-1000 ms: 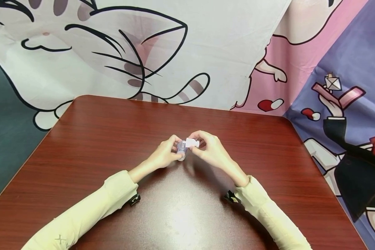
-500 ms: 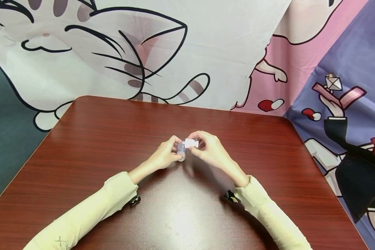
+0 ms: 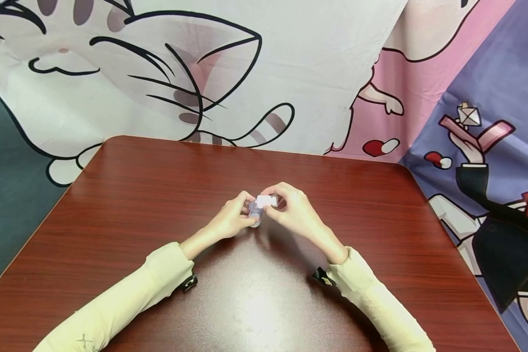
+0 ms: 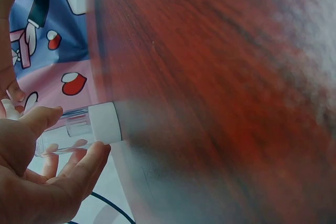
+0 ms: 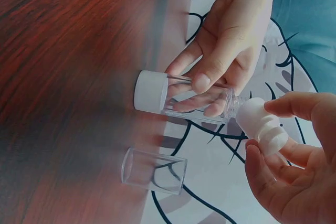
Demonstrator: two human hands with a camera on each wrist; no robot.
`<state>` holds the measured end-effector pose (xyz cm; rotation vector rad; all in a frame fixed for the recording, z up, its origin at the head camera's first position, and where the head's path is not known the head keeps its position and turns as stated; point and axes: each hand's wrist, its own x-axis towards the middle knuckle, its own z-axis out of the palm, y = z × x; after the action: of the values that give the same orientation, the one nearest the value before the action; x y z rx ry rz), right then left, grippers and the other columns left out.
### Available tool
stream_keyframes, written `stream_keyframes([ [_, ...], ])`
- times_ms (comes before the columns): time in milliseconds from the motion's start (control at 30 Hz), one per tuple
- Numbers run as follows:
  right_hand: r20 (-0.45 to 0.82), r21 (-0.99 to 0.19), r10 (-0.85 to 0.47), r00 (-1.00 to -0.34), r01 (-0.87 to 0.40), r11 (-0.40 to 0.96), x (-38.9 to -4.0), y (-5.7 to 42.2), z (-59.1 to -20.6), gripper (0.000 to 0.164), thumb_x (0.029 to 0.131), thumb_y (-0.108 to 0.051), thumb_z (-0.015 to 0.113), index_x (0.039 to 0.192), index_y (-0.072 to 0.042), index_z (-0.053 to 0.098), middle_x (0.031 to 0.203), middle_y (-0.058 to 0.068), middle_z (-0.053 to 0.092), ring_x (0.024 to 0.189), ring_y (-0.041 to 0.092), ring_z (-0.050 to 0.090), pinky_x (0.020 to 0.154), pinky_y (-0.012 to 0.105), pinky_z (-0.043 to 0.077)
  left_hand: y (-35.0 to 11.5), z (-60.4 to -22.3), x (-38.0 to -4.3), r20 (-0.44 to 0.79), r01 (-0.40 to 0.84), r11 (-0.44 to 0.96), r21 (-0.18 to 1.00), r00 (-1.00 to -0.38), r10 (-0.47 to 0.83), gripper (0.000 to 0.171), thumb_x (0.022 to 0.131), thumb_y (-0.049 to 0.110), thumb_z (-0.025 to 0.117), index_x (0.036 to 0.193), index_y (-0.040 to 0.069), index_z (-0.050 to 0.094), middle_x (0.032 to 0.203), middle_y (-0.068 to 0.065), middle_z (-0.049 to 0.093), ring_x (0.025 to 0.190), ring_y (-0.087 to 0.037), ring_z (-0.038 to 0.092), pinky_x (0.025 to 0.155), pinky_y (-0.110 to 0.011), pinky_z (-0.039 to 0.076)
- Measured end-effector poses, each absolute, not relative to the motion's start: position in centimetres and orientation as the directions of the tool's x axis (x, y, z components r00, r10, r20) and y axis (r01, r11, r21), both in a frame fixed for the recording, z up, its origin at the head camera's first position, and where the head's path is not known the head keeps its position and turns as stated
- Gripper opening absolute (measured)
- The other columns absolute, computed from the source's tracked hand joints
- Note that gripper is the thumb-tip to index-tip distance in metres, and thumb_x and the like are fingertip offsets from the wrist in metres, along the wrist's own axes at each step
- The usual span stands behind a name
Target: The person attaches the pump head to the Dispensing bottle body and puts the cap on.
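My left hand [image 3: 234, 215] holds a small clear bottle [image 5: 197, 100] between thumb and fingers. The bottle stands upright with its white base [image 4: 105, 123] at the tabletop. Its clear neck [image 5: 233, 103] faces up, above the fingers. Over that neck my right hand [image 3: 296, 211] pinches a white pump head [image 5: 257, 116] with thumb and fingers. The pump head is tilted, and its lower end is right at the bottle's mouth. In the right wrist view a clear cap [image 5: 157, 170] stands on the table beside the bottle; in the head view it does not show.
The dark red wooden table [image 3: 167, 176] spreads around both hands. Beyond its far edge hangs a printed cloth [image 3: 325, 58] with cartoon figures. Black wrist devices sit below the left cuff [image 3: 189, 282] and the right cuff [image 3: 323, 276].
The right hand has shifted slightly left, bringing the white pump head further over the bottle's mouth. The left hand and bottle have stayed almost in place.
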<state>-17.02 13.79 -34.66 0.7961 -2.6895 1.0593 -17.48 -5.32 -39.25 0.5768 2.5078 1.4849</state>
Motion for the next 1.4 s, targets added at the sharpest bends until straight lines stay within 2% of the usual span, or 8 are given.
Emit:
stream_keyframes([
  [200,0.323,-0.58,-0.419,-0.849,-0.527,0.621,-17.1,13.5,-34.7,0.025,0.078,-0.008,0.071,0.103,-0.011,0.069,0.094,0.001,0.064,0.074,0.015,0.06,0.065,0.024,0.052,-5.4,-39.3,-17.4,0.057,0.249,0.428,0.869,-0.908,0.414,0.04,0.085,0.002,0.069,0.118,-0.003,0.045,0.116,-0.024,0.061,0.104,-0.033,0.066,0.086,-0.035,0.056],
  [367,0.32,-0.592,-0.419,-0.85,-0.525,0.612,-17.2,13.3,-34.7,0.025,0.078,-0.007,0.07,0.103,-0.011,0.069,0.097,0.001,0.064,0.076,0.014,0.06,0.067,0.029,0.055,-5.4,-39.4,-17.5,0.056,0.248,0.423,0.872,-0.907,0.417,0.04,0.085,0.002,0.069,0.117,-0.004,0.045,0.117,-0.024,0.061,0.104,-0.033,0.065,0.087,-0.036,0.056],
  [633,0.312,-0.63,-0.418,-0.853,-0.515,0.582,-17.4,13.2,-34.8,0.028,0.08,-0.004,0.068,0.108,-0.008,0.066,0.1,0.004,0.065,0.078,0.023,0.065,0.069,0.035,0.058,-5.5,-39.4,-17.5,0.042,0.241,0.441,0.865,-0.909,0.414,0.04,0.085,0.004,0.069,0.116,-0.003,0.045,0.113,-0.023,0.064,0.103,-0.031,0.066,0.086,-0.035,0.056],
  [767,0.323,-0.632,-0.425,-0.845,-0.527,0.567,-17.4,13.0,-34.7,0.031,0.08,-0.003,0.069,0.11,-0.007,0.064,0.102,0.004,0.065,0.081,0.026,0.066,0.069,0.031,0.057,-5.4,-39.5,-17.6,0.05,0.241,0.425,0.872,-0.909,0.413,0.037,0.085,0.003,0.069,0.114,-0.002,0.046,0.112,-0.023,0.064,0.102,-0.031,0.067,0.086,-0.034,0.056],
  [867,0.329,-0.63,-0.428,-0.842,-0.533,0.565,-17.4,13.0,-34.7,0.031,0.08,-0.003,0.07,0.11,-0.008,0.063,0.103,0.004,0.066,0.081,0.023,0.066,0.069,0.027,0.057,-5.4,-39.5,-17.6,0.062,0.247,0.41,0.878,-0.908,0.414,0.036,0.085,0.002,0.069,0.113,-0.002,0.046,0.113,-0.022,0.063,0.102,-0.031,0.067,0.086,-0.033,0.056],
  [1300,0.344,-0.63,-0.417,-0.841,-0.536,0.562,-17.5,12.8,-35.1,0.03,0.08,-0.006,0.072,0.107,-0.009,0.059,0.102,0.004,0.068,0.076,0.016,0.065,0.069,0.024,0.055,-5.3,-39.5,-17.6,0.073,0.258,0.408,0.876,-0.906,0.416,0.036,0.085,0.002,0.068,0.113,-0.002,0.046,0.113,-0.021,0.063,0.101,-0.031,0.067,0.086,-0.034,0.057],
  [1400,0.348,-0.636,-0.416,-0.84,-0.537,0.554,-17.5,12.7,-35.1,0.031,0.08,-0.005,0.073,0.107,-0.008,0.058,0.101,0.005,0.068,0.076,0.018,0.066,0.068,0.024,0.055,-5.4,-39.5,-17.6,0.071,0.258,0.41,0.875,-0.905,0.419,0.035,0.085,0.002,0.068,0.113,-0.002,0.046,0.113,-0.022,0.064,0.101,-0.031,0.067,0.086,-0.033,0.057],
])
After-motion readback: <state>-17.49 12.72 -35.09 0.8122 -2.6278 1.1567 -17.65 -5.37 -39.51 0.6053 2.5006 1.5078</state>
